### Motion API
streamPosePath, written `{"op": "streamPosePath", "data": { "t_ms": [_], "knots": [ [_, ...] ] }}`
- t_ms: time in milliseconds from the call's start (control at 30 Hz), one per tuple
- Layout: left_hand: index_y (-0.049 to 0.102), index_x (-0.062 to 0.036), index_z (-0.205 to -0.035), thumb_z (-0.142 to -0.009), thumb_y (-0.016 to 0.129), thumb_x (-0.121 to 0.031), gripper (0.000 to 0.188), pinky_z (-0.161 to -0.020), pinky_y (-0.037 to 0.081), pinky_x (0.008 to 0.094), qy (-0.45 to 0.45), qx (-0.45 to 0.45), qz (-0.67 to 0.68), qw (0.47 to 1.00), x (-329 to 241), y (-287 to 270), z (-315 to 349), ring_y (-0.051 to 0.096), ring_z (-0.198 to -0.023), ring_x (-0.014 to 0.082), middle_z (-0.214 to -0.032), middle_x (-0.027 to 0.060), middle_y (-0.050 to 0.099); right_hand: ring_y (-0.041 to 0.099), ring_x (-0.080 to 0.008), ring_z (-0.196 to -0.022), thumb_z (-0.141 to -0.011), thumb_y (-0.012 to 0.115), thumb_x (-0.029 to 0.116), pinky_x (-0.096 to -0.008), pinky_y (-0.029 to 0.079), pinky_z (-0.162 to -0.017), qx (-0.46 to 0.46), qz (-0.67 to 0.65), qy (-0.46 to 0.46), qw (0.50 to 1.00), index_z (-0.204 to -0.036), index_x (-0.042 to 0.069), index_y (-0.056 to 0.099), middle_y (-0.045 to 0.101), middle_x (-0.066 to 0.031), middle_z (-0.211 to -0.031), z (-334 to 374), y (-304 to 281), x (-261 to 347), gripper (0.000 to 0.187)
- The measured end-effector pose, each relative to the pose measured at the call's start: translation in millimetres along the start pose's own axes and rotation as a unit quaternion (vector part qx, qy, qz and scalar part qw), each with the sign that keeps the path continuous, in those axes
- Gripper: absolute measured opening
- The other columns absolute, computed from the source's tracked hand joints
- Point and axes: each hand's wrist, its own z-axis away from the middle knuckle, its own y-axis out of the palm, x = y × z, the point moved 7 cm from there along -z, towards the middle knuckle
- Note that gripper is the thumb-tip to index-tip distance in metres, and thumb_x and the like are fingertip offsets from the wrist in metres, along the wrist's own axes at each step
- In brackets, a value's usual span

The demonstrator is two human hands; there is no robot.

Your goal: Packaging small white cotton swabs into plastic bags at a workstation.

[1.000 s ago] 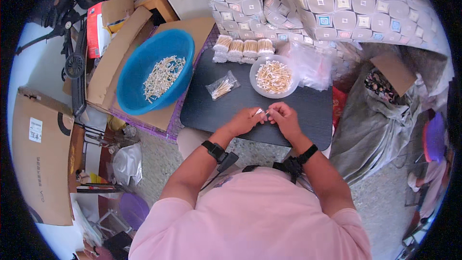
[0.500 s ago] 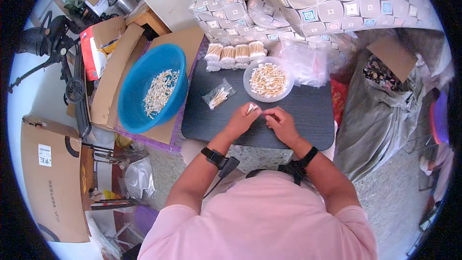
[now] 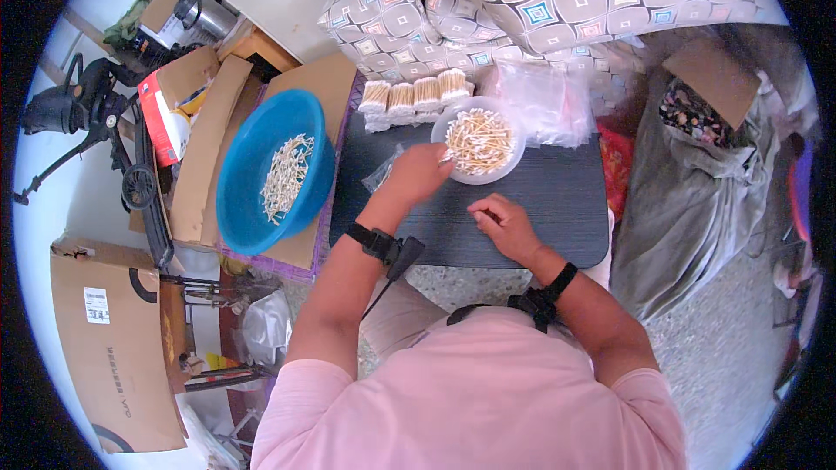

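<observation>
My left hand (image 3: 421,172) is at the left rim of a translucent white bowl (image 3: 517,155) piled with cotton swabs (image 3: 481,141). Its fingers are closed, and white swab tips show at the fingertips. Behind that hand lies a small clear bag (image 3: 378,179), mostly covered now; swabs showed in it earlier. Lower on the dark table (image 3: 557,191), nearer to me, my right hand (image 3: 507,228) rests with curled fingers, thumb and forefinger close together. Whether anything small is between them cannot be seen.
Bundles of cotton swabs (image 3: 414,97) stand along the table's far edge. Clear plastic bags (image 3: 544,104) are heaped at the far right. A large blue basin (image 3: 228,183) with loose swabs sits on cardboard to the left. Patterned cushions (image 3: 557,0) lie beyond the table.
My left hand has moved away from the right hand, up and left to the bowl's rim, covering most of the small bag. The right hand stays nearly in place. The view has shifted slightly.
</observation>
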Motion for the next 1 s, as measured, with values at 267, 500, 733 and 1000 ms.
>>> {"op": "streamPosePath", "data": {
  "t_ms": [267,500,733,1000],
  "knots": [
    [0.062,-0.0032,-0.099,-0.087,0.059,-0.036,0.035,-0.081,0.049,0.0505,0.01,0.072,-0.079,0.994,2,9,-17,0.06,-0.095,0.0427,-0.101,0.0231,0.064,0.062,-0.0277,-0.081,-0.089,0.061,0.012,-0.0367,0.049,-0.072,0.013,-0.017,-0.01,1.0,-0.098,0.005,0.065,0.062,-0.0116,-0.088,-1,0,-1,0.012],
    [0.062,-0.0035,-0.098,-0.086,0.062,-0.036,0.035,-0.079,0.049,0.0503,0.026,0.059,-0.049,0.997,5,7,-13,0.061,-0.091,0.044,-0.095,0.0251,0.064,0.062,-0.0277,-0.081,-0.089,0.061,0.013,-0.0367,0.049,-0.072,0.005,-0.014,-0.027,1.0,-0.098,0.005,0.065,0.062,-0.0117,-0.088,-1,-1,3,0.012],
    [0.063,-0.0063,-0.104,-0.08,0.069,-0.03,0.034,-0.08,0.05,0.0483,0.061,0.08,-0.034,0.994,-2,3,-3,0.061,-0.091,0.0438,-0.094,0.0228,0.066,0.062,-0.0277,-0.081,-0.089,0.061,0.013,-0.0366,0.049,-0.072,0.007,-0.008,-0.021,1.0,-0.098,0.005,0.065,0.063,-0.012,-0.088,-1,-3,2,0.013],
    [0.062,-0.0037,-0.099,-0.085,0.064,-0.024,0.024,-0.076,0.05,0.0477,0.068,0.013,-0.006,0.998,-20,-11,10,0.062,-0.087,0.0427,-0.092,0.021,0.066,0.062,-0.0284,-0.083,-0.09,0.06,0.014,-0.0371,0.05,-0.074,0.009,-0.009,-0.024,1.0,-0.098,0.004,0.065,0.063,-0.0126,-0.09,-1,-3,3,0.014]
  ]
}}
